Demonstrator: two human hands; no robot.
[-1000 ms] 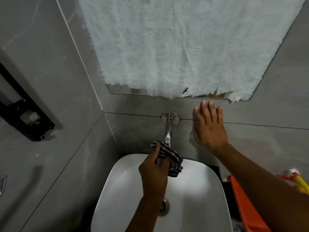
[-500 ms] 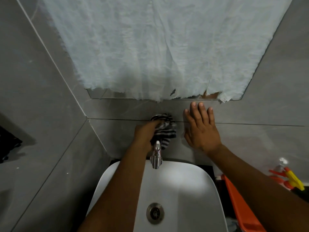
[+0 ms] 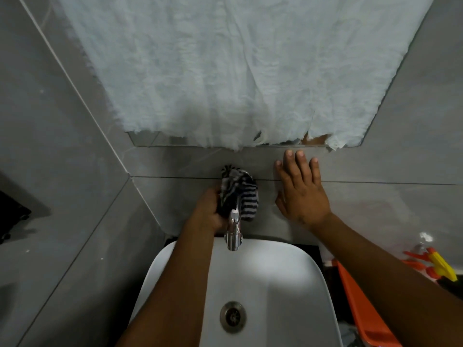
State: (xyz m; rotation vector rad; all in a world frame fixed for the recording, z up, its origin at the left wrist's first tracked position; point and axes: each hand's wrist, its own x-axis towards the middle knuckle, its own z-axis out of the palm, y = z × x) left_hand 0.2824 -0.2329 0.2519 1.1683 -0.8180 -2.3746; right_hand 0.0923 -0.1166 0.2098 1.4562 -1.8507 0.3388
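The left hand (image 3: 209, 211) grips a striped cloth (image 3: 238, 195) against the wall end of the tap (image 3: 233, 234) above the white sink (image 3: 295, 276), while the right hand (image 3: 302, 194) rests flat, fingers (image 3: 299, 161) spread, on the grey wall (image 3: 388, 166).

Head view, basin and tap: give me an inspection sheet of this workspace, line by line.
Surface: white basin, metal drain in its middle.
Job's things: striped cloth bunched against the wall at the base of the tap.
Clutter: orange tray and spray bottle right of the basin.
Grips: left hand grips the striped cloth; right hand flat on the tiled wall, fingers straight.
Cables: nothing seen.
Surroundings: grey tiles; white sheet covers most of the mirror.
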